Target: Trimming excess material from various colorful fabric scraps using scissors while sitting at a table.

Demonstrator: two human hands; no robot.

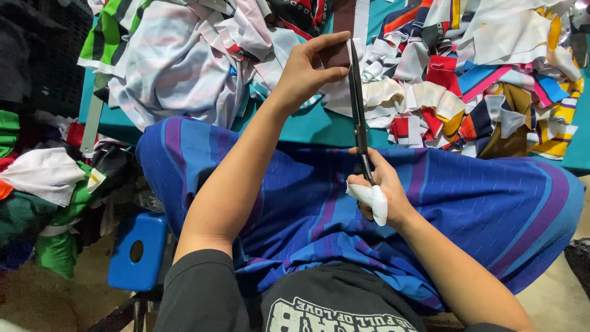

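Left hand (pixel 310 69) pinches a dark brown fabric strip (pixel 340 37), thumb on top, fingers under, held up over the far edge of the teal desk (pixel 319 126). The strip runs away from the hand toward the top of the frame, beside a white strip.

Right hand (pixel 380 190) is clenched around the handles of long dark scissors (pixel 357 104), resting on the lap. One finger is wrapped in white tape or cloth (pixel 373 200). The blades point away from the body and run up along the right edge of the brown strip, touching or just beside it; blades look nearly closed, can't tell for sure.

Lap is covered by a blue and purple striped cloth (pixel 491 203).

Desk surroundings:
- right: heap of mixed offcuts (pixel 491 80), red, white, yellow, blue, brown
- left: pile of pale striped fabric (pixel 178 61), green and white piece at its far left corner

Off the desk, left side: blue stool (pixel 138 252) on the floor, more fabric piled beside it (pixel 43 178), white, green, red
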